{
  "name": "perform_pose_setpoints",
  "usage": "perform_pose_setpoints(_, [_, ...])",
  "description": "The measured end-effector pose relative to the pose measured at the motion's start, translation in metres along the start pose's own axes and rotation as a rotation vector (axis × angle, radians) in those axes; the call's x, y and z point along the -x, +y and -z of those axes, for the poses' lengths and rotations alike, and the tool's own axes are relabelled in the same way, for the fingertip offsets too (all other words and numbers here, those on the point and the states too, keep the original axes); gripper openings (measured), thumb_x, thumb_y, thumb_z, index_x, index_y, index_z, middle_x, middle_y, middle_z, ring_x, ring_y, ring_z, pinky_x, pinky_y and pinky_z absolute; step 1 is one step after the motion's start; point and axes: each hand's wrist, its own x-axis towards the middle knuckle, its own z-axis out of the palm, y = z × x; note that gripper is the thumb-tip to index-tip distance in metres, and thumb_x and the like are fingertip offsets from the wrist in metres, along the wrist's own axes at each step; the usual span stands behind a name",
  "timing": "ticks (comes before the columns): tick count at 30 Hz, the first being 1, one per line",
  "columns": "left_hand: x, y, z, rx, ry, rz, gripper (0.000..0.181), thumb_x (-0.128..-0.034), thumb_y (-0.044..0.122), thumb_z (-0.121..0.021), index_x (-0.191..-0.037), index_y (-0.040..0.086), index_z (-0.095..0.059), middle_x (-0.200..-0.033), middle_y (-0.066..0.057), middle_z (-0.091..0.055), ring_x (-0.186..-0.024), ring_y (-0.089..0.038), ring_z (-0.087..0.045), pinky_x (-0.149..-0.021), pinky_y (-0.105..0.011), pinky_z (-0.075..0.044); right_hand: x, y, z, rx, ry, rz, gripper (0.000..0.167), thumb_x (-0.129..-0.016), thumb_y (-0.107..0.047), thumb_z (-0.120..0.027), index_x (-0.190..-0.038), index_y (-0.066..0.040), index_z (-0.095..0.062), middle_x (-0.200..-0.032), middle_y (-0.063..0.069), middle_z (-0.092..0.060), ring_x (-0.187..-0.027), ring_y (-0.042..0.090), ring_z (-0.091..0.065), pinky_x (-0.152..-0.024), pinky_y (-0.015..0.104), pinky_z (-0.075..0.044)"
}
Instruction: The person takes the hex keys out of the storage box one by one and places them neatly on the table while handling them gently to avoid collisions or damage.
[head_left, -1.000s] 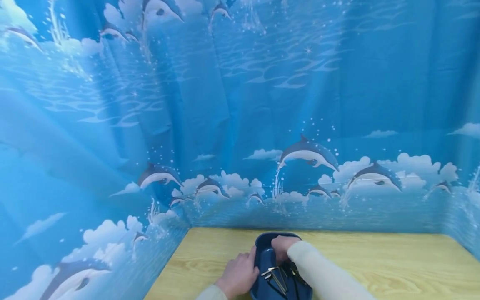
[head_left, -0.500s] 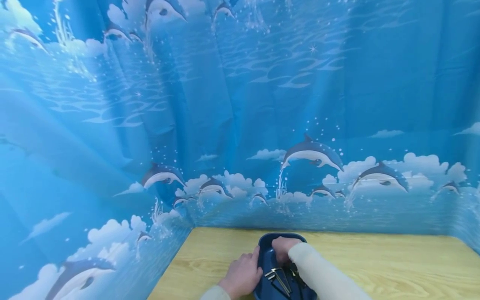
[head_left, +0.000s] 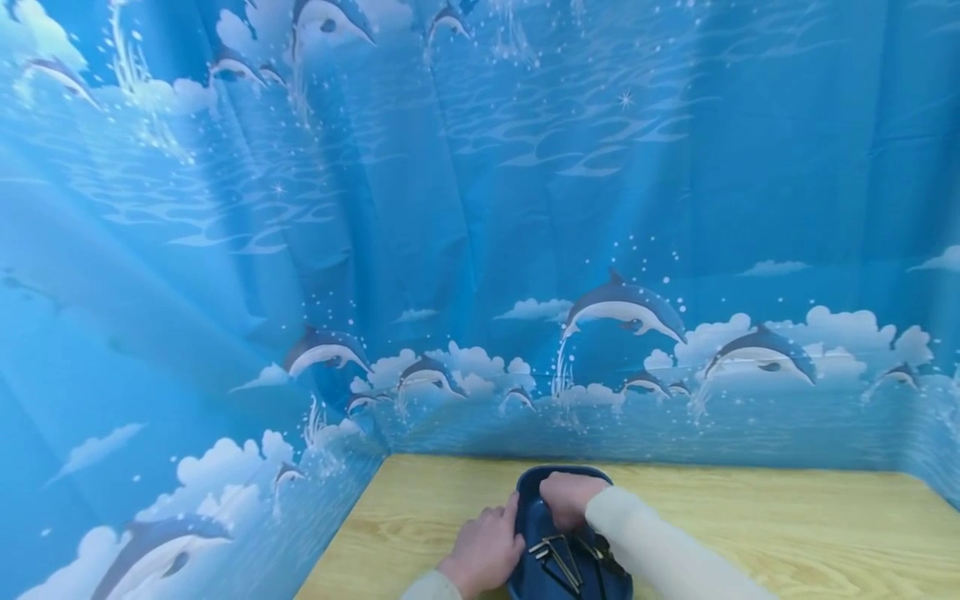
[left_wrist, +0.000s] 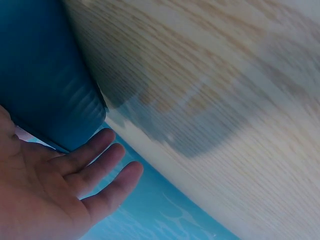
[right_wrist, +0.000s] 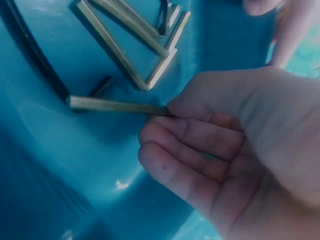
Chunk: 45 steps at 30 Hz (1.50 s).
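A dark blue tub holds several gold-coloured L-shaped hex keys and some black ones. Inside the tub, my right hand pinches one gold hex key between thumb and fingers; its far end lies low over the tub's floor in the right wrist view. At the near left rim, my left hand holds the tub, thumb over the inside edge and index finger along the rim. In the left wrist view, the other fingers extend loosely beside the outer wall.
The tub stands on a wood-grain table, close to its back edge. A blue curtain printed with dolphins and clouds surrounds the table at the back and sides. A black hex key lies near the gold ones.
My right wrist has turned slightly in the tub, and the forearm has swung a little to the right. The left hand keeps its place on the rim. The head view has shifted slightly.
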Motion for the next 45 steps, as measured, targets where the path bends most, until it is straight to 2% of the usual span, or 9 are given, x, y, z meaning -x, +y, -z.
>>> perform_pose_setpoints(3, [-0.001, 0.001, 0.001, 0.005, -0.011, 0.003, 0.057, -0.0999, 0.034, -0.054, -0.15, 0.008, -0.044, -0.123, -0.011, -0.068, -0.11, -0.027, -0.064, -0.083, -0.047, -0.055, 0.005, 0.005, 0.001, 0.014, 0.037, 0.085, 0.03, -0.093, -0.012, -0.066, -0.066, -0.021, -0.056, -0.054, -0.008, -0.044, -0.047, 0.008, -0.043, -0.048, 0.027, -0.04])
perform_pose_setpoints(6, [0.0, 0.001, 0.003, -0.002, 0.004, -0.003, 0.057, -0.0993, 0.034, -0.055, -0.149, 0.008, -0.045, -0.122, -0.011, -0.068, -0.109, -0.027, -0.064, -0.082, -0.047, -0.055, 0.025, -0.003, 0.013, -0.028, 0.055, 0.09, 0.034, -0.094, -0.009, -0.066, -0.064, -0.019, -0.052, -0.053, -0.007, -0.038, -0.046, 0.01, -0.036, -0.048, 0.028, -0.034])
perform_pose_setpoints(12, [0.003, 0.001, 0.002, -0.035, 0.054, -0.009, 0.057, -0.0979, 0.034, -0.056, -0.148, 0.007, -0.047, -0.119, -0.012, -0.069, -0.107, -0.027, -0.065, -0.08, -0.046, -0.055, 0.059, -0.008, 0.024, -0.173, 0.175, 0.119, 0.019, -0.086, 0.002, -0.066, -0.083, -0.017, -0.064, -0.069, -0.009, -0.054, -0.058, 0.006, -0.047, -0.055, 0.026, -0.041])
perform_pose_setpoints(15, [0.004, 0.002, 0.001, -0.037, 0.07, -0.011, 0.058, -0.0976, 0.034, -0.056, -0.148, 0.007, -0.047, -0.118, -0.011, -0.069, -0.106, -0.027, -0.065, -0.08, -0.046, -0.055, 0.069, -0.004, 0.023, -0.299, 0.254, 0.149, 0.022, -0.084, 0.002, -0.065, -0.095, -0.016, -0.067, -0.076, -0.009, -0.058, -0.063, 0.005, -0.051, -0.059, 0.026, -0.046])
perform_pose_setpoints(18, [0.006, 0.002, -0.002, -0.038, 0.099, -0.019, 0.058, -0.0968, 0.034, -0.057, -0.148, 0.007, -0.047, -0.116, -0.011, -0.069, -0.105, -0.027, -0.065, -0.079, -0.046, -0.055, 0.078, 0.002, 0.019, -0.397, 0.324, 0.156, 0.024, -0.083, 0.001, -0.063, -0.1, -0.015, -0.067, -0.073, -0.007, -0.058, -0.061, 0.005, -0.051, -0.06, 0.026, -0.046])
perform_pose_setpoints(22, [0.008, 0.003, -0.002, -0.045, 0.137, -0.035, 0.058, -0.0961, 0.033, -0.057, -0.147, 0.007, -0.048, -0.116, -0.012, -0.07, -0.104, -0.028, -0.066, -0.078, -0.046, -0.055, 0.093, 0.009, 0.019, -0.49, 0.388, 0.135, 0.023, -0.084, 0.002, -0.06, -0.102, -0.012, -0.067, -0.072, -0.004, -0.056, -0.059, 0.008, -0.049, -0.06, 0.027, -0.045])
perform_pose_setpoints(32, [0.007, 0.002, -0.001, -0.039, 0.123, -0.026, 0.059, -0.0967, 0.032, -0.055, -0.149, 0.008, -0.045, -0.12, -0.012, -0.069, -0.107, -0.029, -0.065, -0.081, -0.047, -0.055, 0.128, 0.028, 0.014, -0.716, 0.44, -0.001, 0.018, -0.086, 0.001, -0.061, -0.103, -0.004, -0.064, -0.08, 0.004, -0.06, -0.067, 0.019, -0.055, -0.055, 0.031, -0.045])
perform_pose_setpoints(40, [0.008, 0.003, -0.001, -0.043, 0.127, -0.033, 0.058, -0.0969, 0.03, -0.055, -0.149, 0.006, -0.045, -0.119, -0.013, -0.069, -0.106, -0.03, -0.065, -0.081, -0.048, -0.055, 0.145, 0.053, 0.005, -0.836, 0.474, -0.073, 0.026, -0.082, 0.003, -0.058, -0.108, 0.004, -0.061, -0.075, 0.007, -0.059, -0.062, 0.02, -0.057, -0.053, 0.032, -0.048])
perform_pose_setpoints(45, [0.008, 0.004, 0.0, -0.04, 0.107, -0.026, 0.058, -0.0974, 0.032, -0.054, -0.149, 0.007, -0.045, -0.121, -0.013, -0.069, -0.108, -0.029, -0.065, -0.083, -0.047, -0.055, 0.148, 0.063, -0.006, -0.875, 0.469, -0.118, 0.024, -0.079, 0.005, -0.057, -0.103, 0.003, -0.059, -0.071, 0.007, -0.058, -0.06, 0.021, -0.058, -0.054, 0.036, -0.051])
